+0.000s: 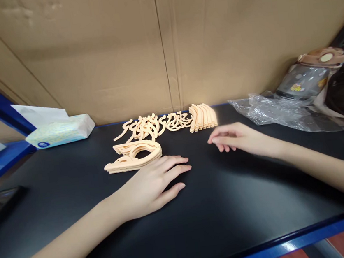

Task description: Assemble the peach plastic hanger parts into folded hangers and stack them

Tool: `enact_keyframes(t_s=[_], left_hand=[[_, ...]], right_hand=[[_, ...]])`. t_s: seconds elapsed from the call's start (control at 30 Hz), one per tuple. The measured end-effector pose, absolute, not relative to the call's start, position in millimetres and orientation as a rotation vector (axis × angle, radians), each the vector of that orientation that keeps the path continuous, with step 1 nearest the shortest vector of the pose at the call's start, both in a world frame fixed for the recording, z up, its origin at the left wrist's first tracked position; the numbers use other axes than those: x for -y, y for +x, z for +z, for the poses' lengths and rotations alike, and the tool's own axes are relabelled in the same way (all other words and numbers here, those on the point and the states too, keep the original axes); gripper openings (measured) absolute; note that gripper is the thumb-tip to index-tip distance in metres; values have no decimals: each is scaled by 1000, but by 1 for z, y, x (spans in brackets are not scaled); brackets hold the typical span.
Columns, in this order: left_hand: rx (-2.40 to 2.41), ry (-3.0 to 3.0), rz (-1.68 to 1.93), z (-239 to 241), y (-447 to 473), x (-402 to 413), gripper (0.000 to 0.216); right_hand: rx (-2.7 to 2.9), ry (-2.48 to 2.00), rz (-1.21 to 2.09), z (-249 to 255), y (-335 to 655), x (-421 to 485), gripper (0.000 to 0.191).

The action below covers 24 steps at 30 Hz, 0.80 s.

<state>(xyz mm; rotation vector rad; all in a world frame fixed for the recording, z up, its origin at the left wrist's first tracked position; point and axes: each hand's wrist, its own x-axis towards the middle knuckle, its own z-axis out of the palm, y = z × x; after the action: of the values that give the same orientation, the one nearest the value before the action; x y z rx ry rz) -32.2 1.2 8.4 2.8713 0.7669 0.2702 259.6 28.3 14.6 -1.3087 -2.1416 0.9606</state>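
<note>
My left hand [156, 184] lies palm down on the table with its fingers spread and nothing in them. It is right beside a stack of folded peach plastic hangers [123, 164]. My right hand [233, 136] is over the table to the right, its fingers loosely bent and somewhat apart, with no object visible in them. Just beyond it is a row of bent peach hanger arms [203, 117], lined up side by side. Left of that row are a cluster of thin curved pieces [177, 121] and a loose heap of curved peach hanger parts [145, 128].
A tissue pack [63, 131] sits at the back left. At the right are a crumpled clear plastic bag [269, 113] and a clear bottle with a brown lid [305, 74]. A dark flat object [0, 206] is at the left edge. Cardboard [104, 58] stands behind the black table [219, 219].
</note>
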Motion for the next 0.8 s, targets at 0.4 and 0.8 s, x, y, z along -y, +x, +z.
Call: enact_keyframes(t_s=[0.4,0.8], left_hand=[[-756,2887,268,7,-34,-2,36],[-754,2890,270,4,-35,-3,37]], right_hand=[[2015,-1872,197,30,291,-128,44],[1912,-2001,313,8,283,-150,34]])
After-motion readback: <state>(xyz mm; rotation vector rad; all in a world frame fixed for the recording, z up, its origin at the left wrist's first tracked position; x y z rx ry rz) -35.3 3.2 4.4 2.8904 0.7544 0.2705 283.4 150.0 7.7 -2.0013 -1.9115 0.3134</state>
